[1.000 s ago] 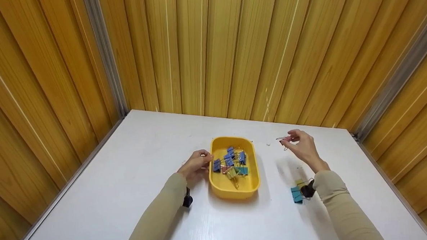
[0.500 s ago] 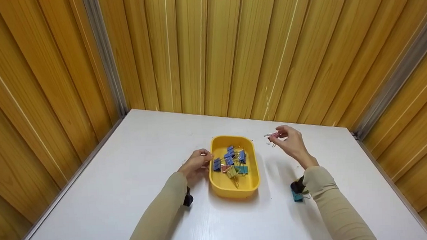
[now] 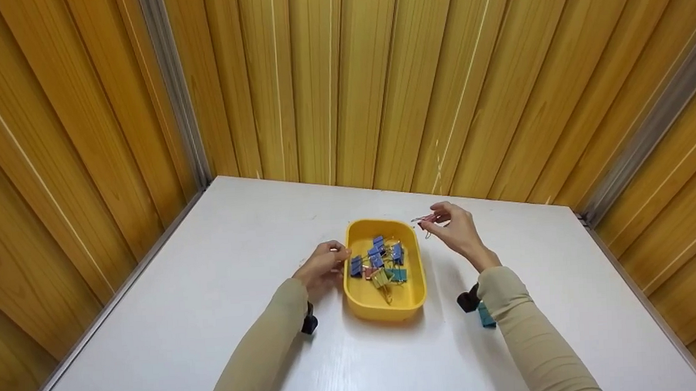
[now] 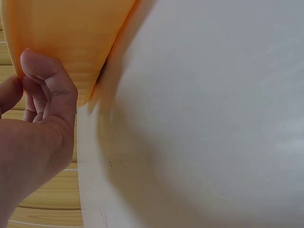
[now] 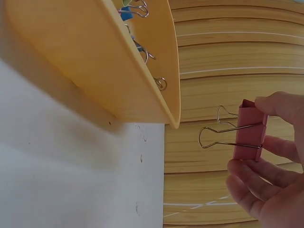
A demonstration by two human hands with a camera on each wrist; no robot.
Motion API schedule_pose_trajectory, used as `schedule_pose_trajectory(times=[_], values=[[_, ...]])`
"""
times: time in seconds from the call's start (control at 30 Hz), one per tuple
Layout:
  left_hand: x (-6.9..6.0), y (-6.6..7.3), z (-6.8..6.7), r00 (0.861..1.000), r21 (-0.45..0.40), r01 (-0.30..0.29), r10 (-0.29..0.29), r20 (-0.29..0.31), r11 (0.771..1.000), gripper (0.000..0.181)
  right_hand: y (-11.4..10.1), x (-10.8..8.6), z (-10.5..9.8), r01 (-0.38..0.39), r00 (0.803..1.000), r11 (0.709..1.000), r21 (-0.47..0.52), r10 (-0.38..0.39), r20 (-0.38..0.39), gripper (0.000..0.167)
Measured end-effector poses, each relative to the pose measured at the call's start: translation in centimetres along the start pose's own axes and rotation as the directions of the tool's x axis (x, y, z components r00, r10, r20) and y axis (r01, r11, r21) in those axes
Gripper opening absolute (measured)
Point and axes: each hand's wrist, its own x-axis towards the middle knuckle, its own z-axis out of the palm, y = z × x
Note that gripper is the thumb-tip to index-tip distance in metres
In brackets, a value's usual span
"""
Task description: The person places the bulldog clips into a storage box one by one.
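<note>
My left hand (image 3: pixel 322 261) pinches the left rim of a yellow plastic bin (image 3: pixel 385 314); the left wrist view shows thumb and fingers at its edge. Inside the bin lie several blue binder clips (image 3: pixel 375 256), a yellow binder clip (image 3: pixel 380 278), a teal one and a partly covered pinkish-red one. Held between the thumb and fingers of my right hand (image 3: pixel 458 232) is a pink binder clip (image 5: pixel 249 130), its wire handles pointing toward the bin. That clip is in the air, just off the bin's far right corner and apart from it.
A teal binder clip (image 3: pixel 487 316) lies on the white table (image 3: pixel 154 321), partly hidden by my right wrist and sleeve. Yellow wood-patterned panels (image 3: pixel 343 90) enclose the table at the back and both sides. Each wrist wears a black camera.
My right hand has moved left toward the bin, carrying the pink binder clip. My right forearm now covers the yellow clip on the table. The left hand stays at the rim.
</note>
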Motion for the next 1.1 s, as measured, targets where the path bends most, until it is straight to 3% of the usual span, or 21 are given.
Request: schedule_pose_trajectory(times=[0.2,0.47,0.7,0.9,1.1], values=[[0.1,-0.3,-0.1,0.998,-0.034,-0.049,0.050,0.037,0.998,0.010,-1.1,0.4,1.7,0.024,1.000,0.999,0.024,-0.024,0.010,0.040],[0.2,-0.2,-0.1,1.000,-0.058,-0.008,0.009,0.021,0.998,0.013,-2.1,0.8,3.6,0.029,0.998,0.999,0.032,-0.031,0.054,0.040],[0.2,-0.3,0.0,0.999,-0.008,-0.041,0.041,0.026,0.999,0.011,-2.4,0.9,4.7,0.029,0.997,1.000,0.008,-0.029,0.076,0.040],[-0.1,-0.3,0.0,1.000,-0.011,-0.025,0.025,0.011,1.000,0.013,-2.8,0.8,5.6,0.054,0.994,0.999,0.004,-0.054,0.097,0.040],[-0.1,-0.2,-0.1,1.000,-0.012,-0.021,0.021,0.003,1.000,0.015,-3.2,0.5,5.5,0.018,0.995,1.000,0.003,-0.018,0.099,0.046]])
